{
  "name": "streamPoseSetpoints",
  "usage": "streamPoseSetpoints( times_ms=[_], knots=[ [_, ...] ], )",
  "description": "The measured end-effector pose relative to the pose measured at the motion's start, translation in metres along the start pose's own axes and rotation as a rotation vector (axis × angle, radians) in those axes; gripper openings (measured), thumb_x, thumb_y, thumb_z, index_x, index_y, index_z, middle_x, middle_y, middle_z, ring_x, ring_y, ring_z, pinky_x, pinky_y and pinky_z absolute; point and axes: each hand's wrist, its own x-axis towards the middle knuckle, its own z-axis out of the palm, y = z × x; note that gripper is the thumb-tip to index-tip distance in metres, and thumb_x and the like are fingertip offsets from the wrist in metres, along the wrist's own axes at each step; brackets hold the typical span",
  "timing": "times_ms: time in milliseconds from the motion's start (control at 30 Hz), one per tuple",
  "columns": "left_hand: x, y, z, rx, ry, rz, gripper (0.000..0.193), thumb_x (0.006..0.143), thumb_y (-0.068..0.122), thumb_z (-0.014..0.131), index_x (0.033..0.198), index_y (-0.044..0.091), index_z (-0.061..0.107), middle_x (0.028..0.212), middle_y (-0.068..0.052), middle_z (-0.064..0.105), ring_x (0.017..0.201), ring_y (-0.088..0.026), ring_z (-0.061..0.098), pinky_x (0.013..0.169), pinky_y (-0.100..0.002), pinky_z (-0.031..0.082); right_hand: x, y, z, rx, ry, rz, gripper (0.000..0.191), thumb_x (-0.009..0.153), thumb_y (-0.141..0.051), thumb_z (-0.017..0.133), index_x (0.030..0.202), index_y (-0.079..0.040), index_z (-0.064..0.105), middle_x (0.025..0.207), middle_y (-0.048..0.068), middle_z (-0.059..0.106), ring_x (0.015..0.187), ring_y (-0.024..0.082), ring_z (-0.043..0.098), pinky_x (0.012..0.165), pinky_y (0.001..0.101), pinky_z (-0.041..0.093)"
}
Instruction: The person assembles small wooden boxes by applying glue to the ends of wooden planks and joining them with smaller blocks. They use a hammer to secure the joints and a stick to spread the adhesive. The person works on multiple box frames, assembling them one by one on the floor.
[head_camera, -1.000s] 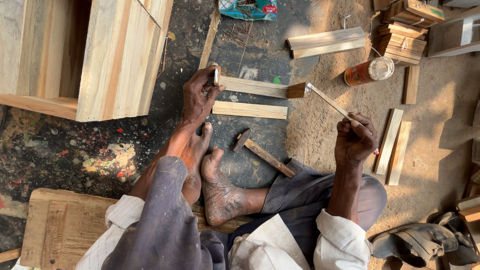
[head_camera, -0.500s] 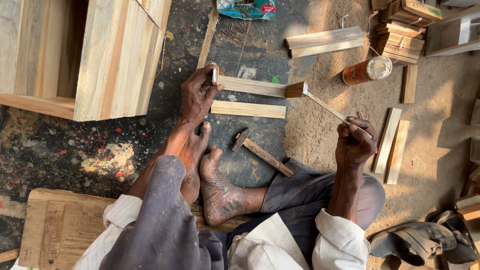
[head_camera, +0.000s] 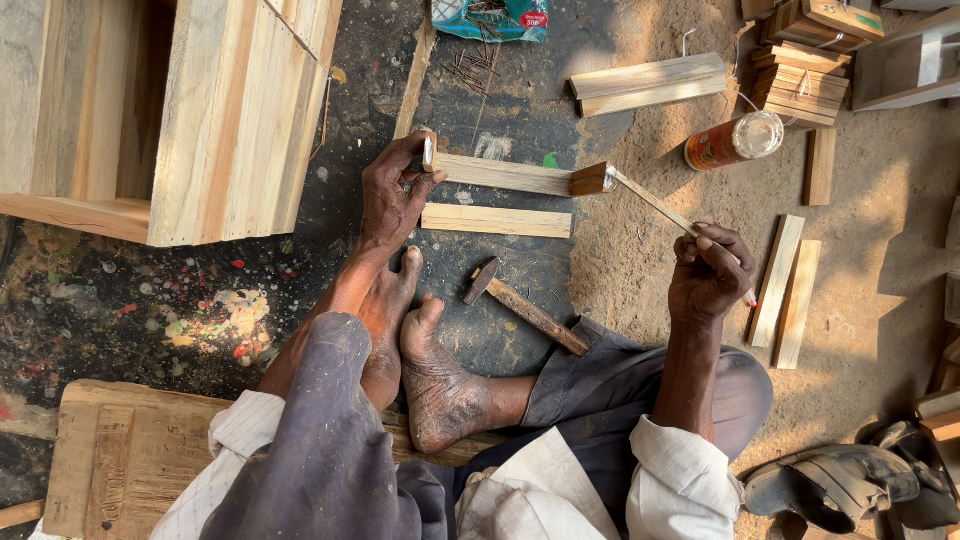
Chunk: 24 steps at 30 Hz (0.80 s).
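Left hand (head_camera: 392, 195) grips the left end of a thin wooden slat (head_camera: 505, 174) lying flat on the dark floor, fingers wrapped over its end, pinning it down. The slat's long axis runs left to right across the view, reaching from the left hand toward the right. Right hand (head_camera: 710, 272) is clenched around the thin handle of a brush (head_camera: 640, 192), whose wooden head rests on the slat's right end; the handle slants down-right from head to hand. So the slat lies up and left of the right hand, well apart from it, bridged only by the brush.

A second slat (head_camera: 496, 220) lies just below, parallel, untouched. A hammer (head_camera: 525, 305) lies near the bare feet (head_camera: 420, 350). An orange-labelled bottle (head_camera: 733, 141) lies on its side on the sand, past the brush head.
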Motion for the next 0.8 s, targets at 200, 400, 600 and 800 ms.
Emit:
streamPoseSetpoints(
  times_ms=[200,400,600,800],
  knots=[
    [-0.001,0.000,-0.001,0.025,-0.004,-0.007,0.043,0.095,0.005,0.077,0.136,0.009,0.064,0.132,-0.011,0.066,0.121,-0.024,0.070,0.093,-0.033,0.060,0.000,0.001,0.006,0.012,0.005,-0.030,0.019,0.089,0.005,0.059,0.102,0.009,0.073,0.088,0.016,0.069,0.076,0.019,0.061,0.072,0.0297,0.049],
    [-0.001,0.001,0.000,0.026,-0.003,-0.024,0.043,0.096,0.005,0.077,0.136,0.009,0.064,0.130,-0.010,0.067,0.119,-0.023,0.071,0.093,-0.033,0.061,-0.007,-0.001,0.003,-0.017,-0.038,-0.024,0.020,0.090,0.006,0.058,0.102,0.009,0.073,0.091,0.017,0.070,0.076,0.019,0.060,0.072,0.0303,0.048],
    [0.000,0.000,0.000,-0.014,-0.001,-0.004,0.042,0.096,0.005,0.077,0.136,0.009,0.064,0.131,-0.010,0.066,0.121,-0.023,0.070,0.094,-0.034,0.060,-0.018,-0.009,-0.006,0.014,-0.010,0.010,0.020,0.086,0.006,0.057,0.098,0.008,0.073,0.093,0.020,0.072,0.076,0.020,0.061,0.071,0.0308,0.047],
    [0.000,0.002,0.001,0.016,-0.002,-0.011,0.043,0.096,0.006,0.077,0.136,0.010,0.064,0.130,-0.010,0.067,0.119,-0.023,0.070,0.093,-0.034,0.060,-0.017,-0.010,-0.014,0.037,-0.026,0.014,0.023,0.085,0.005,0.056,0.099,0.008,0.074,0.094,0.021,0.072,0.074,0.020,0.059,0.071,0.0306,0.047]
  ],
)
